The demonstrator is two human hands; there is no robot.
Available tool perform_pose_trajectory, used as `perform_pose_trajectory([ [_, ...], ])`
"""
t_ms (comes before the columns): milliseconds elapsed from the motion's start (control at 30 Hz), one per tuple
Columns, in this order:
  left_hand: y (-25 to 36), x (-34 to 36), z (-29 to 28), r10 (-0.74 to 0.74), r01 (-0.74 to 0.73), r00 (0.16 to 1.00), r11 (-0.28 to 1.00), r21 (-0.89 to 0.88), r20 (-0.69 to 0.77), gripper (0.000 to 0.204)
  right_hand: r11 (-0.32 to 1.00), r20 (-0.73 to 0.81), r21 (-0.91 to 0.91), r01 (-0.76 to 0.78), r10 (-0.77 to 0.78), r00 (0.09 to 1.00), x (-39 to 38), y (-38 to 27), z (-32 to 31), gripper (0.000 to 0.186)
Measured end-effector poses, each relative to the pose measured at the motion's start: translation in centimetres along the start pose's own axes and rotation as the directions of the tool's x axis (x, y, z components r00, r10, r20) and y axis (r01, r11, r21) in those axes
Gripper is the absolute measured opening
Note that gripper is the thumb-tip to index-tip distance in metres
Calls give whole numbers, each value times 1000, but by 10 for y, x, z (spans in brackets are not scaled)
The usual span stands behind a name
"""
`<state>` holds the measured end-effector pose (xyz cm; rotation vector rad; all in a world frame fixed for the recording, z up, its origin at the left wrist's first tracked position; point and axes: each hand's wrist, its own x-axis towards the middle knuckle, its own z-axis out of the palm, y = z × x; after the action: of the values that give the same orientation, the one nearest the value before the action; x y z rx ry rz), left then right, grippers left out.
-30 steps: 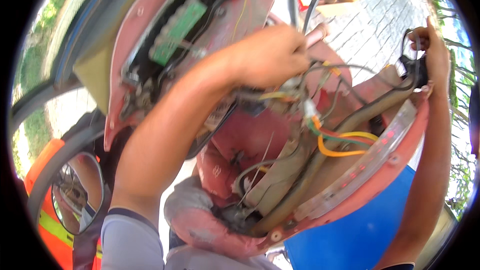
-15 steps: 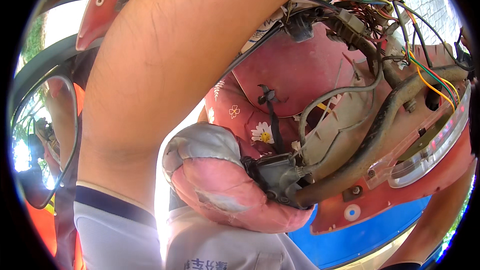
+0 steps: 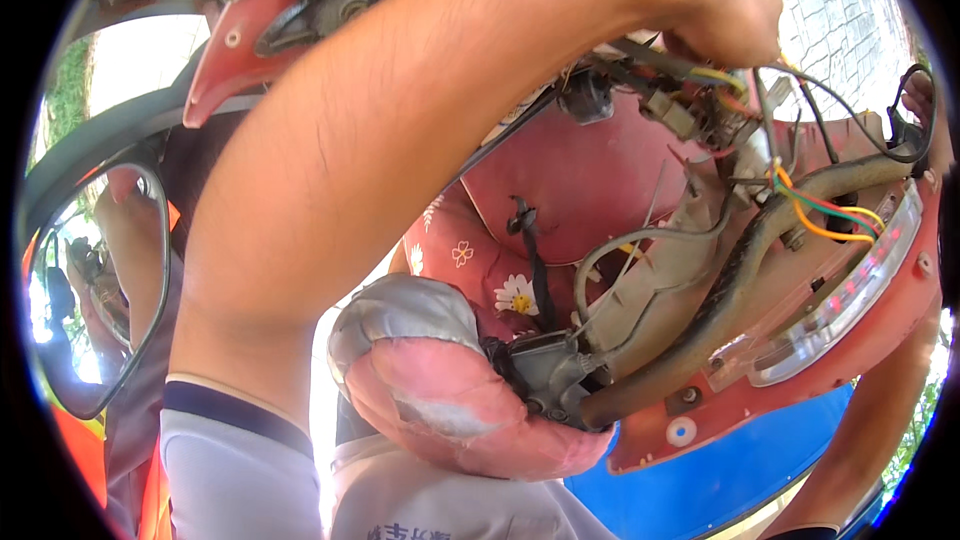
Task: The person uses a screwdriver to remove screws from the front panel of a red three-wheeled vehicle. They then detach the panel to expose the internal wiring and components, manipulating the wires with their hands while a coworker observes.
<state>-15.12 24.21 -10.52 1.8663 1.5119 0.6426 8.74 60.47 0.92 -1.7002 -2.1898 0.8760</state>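
Observation:
My left arm crosses the view from the lower left, with my left hand [image 3: 732, 15] over a wiring bundle [image 3: 690, 105] at the upper right. Its fingers curl under, and what they grip is hidden. At the far right edge the bent fingers of my right hand [image 3: 916, 100] show beside a black looped cable [image 3: 905, 155]; what they hold I cannot make out. Between the hands lie a bent metal handlebar [image 3: 740, 275] and a red cover [image 3: 740, 405] with a clear light strip [image 3: 850, 335]. Coloured wires [image 3: 825, 208] run towards the strip.
A padded pink and silver grip cover [image 3: 430, 375] wraps the handlebar's near end. Behind it are a red panel [image 3: 570, 175] and flowered red fabric [image 3: 470, 270]. A mirror [image 3: 100, 290] stands at the left; a red body panel [image 3: 240, 35] is at the upper left.
My left hand has come down and slightly left, over the wiring bundle. The wires, handlebar and red cover have shifted a little left. More of my right hand's fingers show.

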Motion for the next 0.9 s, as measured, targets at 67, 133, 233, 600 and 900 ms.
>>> perform_pose_trajectory([
  [67,6,15,4,-142,149,987,985,-83,80,37,1000,1,-5,-19,19,1000,8,11,-12,57],
  [133,26,-19,-10,-296,308,951,907,-287,85,38,999,-28,-23,-23,22,999,-2,10,-5,60],
  [233,27,-27,-8,-310,286,951,883,-373,-7,38,999,-56,-35,-3,1,998,-17,-9,11,62],
  [600,22,-54,-9,-129,114,992,916,-385,-12,21,991,-23,-97,91,-93,995,-59,-28,22,66],
  [900,15,-45,4,-272,264,960,787,-558,71,15,989,-34,-25,147,-148,988,-83,-41,31,62],
])
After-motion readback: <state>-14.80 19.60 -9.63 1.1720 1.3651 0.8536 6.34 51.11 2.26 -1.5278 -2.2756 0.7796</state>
